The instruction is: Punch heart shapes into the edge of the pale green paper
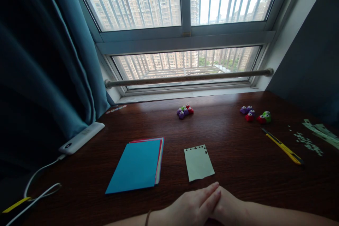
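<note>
At the bottom edge, my left hand (189, 206) lies over my right hand (229, 203), its fingers closed across it. Most of my right hand's fingers are hidden under the left. Just beyond the hands is a pale green sheet of paper (199, 165), flat on the table, with small star and heart holes along its top and one side. Its near edge looks uneven. To the left of it rests a stack of coloured paper (135, 166) with a blue sheet on top and red and pale edges showing.
Small paper punches (185, 111) in purple, red and green cluster at the back middle, with more punches (249, 116) at the right. A yellow utility knife (283, 146), paper bits (308, 143) and green strips (320, 132) lie right. A white power strip (82, 137) with cable sits left, by the curtain (76, 60).
</note>
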A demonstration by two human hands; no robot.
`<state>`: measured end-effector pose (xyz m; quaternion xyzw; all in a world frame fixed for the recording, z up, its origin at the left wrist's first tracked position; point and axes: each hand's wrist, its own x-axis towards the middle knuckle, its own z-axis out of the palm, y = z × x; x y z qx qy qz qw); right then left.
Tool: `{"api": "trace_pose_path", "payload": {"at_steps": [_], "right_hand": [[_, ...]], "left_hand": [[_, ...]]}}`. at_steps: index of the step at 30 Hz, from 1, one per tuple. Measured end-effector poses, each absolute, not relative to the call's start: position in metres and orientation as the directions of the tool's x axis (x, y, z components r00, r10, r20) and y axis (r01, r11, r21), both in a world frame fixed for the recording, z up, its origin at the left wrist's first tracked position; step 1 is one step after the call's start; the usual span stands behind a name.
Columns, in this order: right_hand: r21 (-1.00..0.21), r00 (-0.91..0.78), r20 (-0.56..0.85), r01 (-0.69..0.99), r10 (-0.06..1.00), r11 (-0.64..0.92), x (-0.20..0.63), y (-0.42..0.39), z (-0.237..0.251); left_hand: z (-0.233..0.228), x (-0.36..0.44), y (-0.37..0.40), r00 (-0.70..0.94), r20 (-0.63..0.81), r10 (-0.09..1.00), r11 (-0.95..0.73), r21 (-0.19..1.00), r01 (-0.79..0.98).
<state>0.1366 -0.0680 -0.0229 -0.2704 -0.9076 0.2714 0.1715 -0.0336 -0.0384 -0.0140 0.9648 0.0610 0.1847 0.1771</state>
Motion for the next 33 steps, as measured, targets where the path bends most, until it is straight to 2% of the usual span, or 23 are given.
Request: {"api": "trace_pose_path", "payload": {"at_steps": [13,33], "right_hand": [[-0.571,-0.801,0.127,0.423,0.585,0.704,0.1373,-0.0685,-0.0200],[-0.585,-0.796,0.157,0.402,0.585,0.704,0.1370,-0.0685,-0.0169]], "left_hand": [[-0.0188,-0.0325,-0.0386,0.917,0.355,0.184,-0.931,0.361,0.047],[-0.0141,-0.0336,-0.0384,0.922,0.340,0.184,-0.933,0.354,0.056]]}}
